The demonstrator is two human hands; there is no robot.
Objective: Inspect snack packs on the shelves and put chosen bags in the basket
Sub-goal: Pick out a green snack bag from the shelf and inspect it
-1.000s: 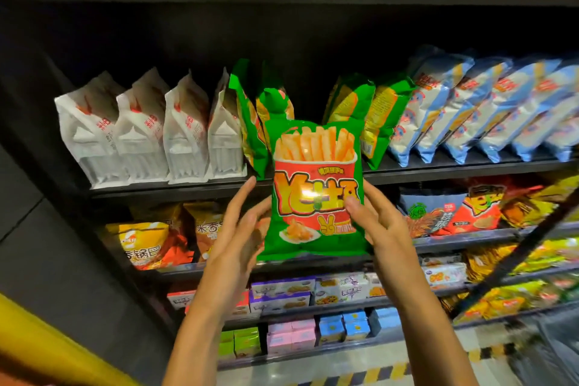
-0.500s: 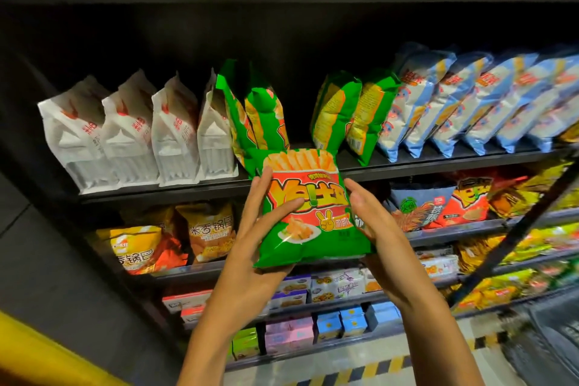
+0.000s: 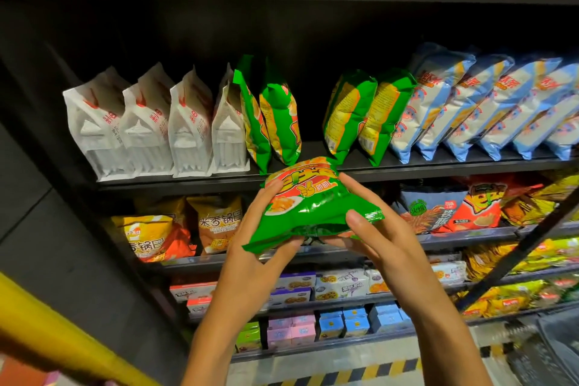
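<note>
My left hand (image 3: pixel 250 247) and right hand (image 3: pixel 376 238) grip the tipped green fries bag (image 3: pixel 310 210) before the white-bag shelf (image 3: pixel 313 180).

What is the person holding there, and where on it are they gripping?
A green snack bag, held by both hands: left hand at its left edge, right hand at its right edge.

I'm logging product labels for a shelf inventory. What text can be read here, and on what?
"米香锅巴": orange bag on the shelf below.
"香锅巴", start hidden: yellow-orange bag beside it.
Green bag held in the left hand and right hand: print tilted away, unreadable.
White bags, blue bags, small boxes: too blurred.
</note>
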